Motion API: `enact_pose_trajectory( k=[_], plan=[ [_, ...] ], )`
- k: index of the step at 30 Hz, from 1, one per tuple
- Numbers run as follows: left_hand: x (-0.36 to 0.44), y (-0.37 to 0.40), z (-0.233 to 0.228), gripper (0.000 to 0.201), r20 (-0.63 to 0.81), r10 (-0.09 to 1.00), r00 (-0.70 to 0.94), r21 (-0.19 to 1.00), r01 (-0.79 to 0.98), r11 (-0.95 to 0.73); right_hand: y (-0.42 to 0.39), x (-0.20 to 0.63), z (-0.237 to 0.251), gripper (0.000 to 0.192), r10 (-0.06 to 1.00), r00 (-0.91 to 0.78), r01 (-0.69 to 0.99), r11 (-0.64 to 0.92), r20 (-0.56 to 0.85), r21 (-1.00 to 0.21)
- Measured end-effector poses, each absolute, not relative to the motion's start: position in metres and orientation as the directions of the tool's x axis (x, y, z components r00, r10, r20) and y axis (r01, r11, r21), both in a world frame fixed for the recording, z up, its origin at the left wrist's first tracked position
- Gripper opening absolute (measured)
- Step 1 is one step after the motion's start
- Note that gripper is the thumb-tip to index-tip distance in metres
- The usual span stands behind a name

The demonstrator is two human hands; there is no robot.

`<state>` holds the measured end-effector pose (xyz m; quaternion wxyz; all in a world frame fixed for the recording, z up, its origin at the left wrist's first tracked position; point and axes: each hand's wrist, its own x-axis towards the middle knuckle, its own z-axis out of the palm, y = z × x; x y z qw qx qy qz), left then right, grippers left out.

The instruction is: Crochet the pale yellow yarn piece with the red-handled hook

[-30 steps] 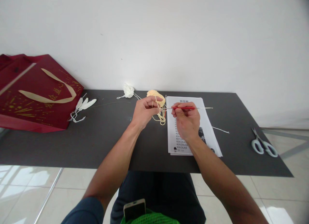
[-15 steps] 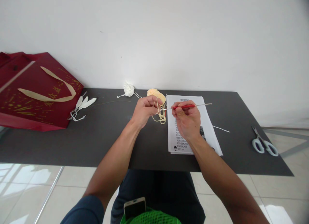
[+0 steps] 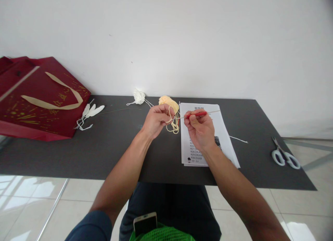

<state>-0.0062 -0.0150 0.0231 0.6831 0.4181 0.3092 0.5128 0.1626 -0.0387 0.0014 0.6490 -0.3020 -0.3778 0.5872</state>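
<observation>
The left hand (image 3: pixel 156 120) is closed on a small piece of cream crochet (image 3: pixel 169 104), fingers pinched around it, with loose loops of the same yarn (image 3: pixel 174 126) hanging below the knuckles. The right hand (image 3: pixel 200 128) is closed in a pencil grip on the red handle of a hook (image 3: pixel 198 114), whose thin metal shaft points left into the work (the other bare end sticks out to the right over the paper (image 3: pixel 205 135)). Both are held just above the dark table (image 3: pixel 104 147), near its middle.

The crochet looks very light, soft and squashy, so it is best pinched close to the working stitch, where it cannot fold away. The yarn is limp and likely to snag or slip off, so it wants gentle tension across the fingers. The hook is stiff, thin and light; the red sleeve is the place to hold it, the bare steel being slicker.

Compared with a second ago, the hook's right end has drawn in and tilted up slightly, its tip pushed nearer the left hand. The hands sit a touch closer together. The scissors (image 3: pixel 284 156), the white yarn (image 3: pixel 138 96) and the red bag (image 3: pixel 39 99) lie as they did.
</observation>
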Motion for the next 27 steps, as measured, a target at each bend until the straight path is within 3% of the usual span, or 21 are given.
enact_pose_trajectory(
  k=[6,13,21,27],
  plan=[
    [-0.002,-0.018,0.019,0.008,0.093,0.983,0.157,0.920,-0.392,-0.025,-0.038,0.162,-0.003,0.026,1.000,0.000,-0.634,0.016,0.020,-0.773],
    [0.006,-0.019,0.010,0.009,0.188,0.981,0.041,0.941,-0.295,-0.168,-0.038,0.156,-0.004,0.016,0.999,0.032,-0.685,0.009,-0.017,-0.728],
    [0.017,-0.024,0.009,0.047,0.199,0.979,0.033,0.939,-0.293,-0.181,-0.039,0.150,0.002,0.017,0.997,0.064,-0.674,0.008,-0.048,-0.738],
    [0.020,-0.020,0.007,0.061,0.179,0.984,-0.007,0.950,-0.260,-0.174,-0.040,0.141,0.009,0.017,0.998,0.052,-0.717,0.017,-0.028,-0.697]
  ],
)
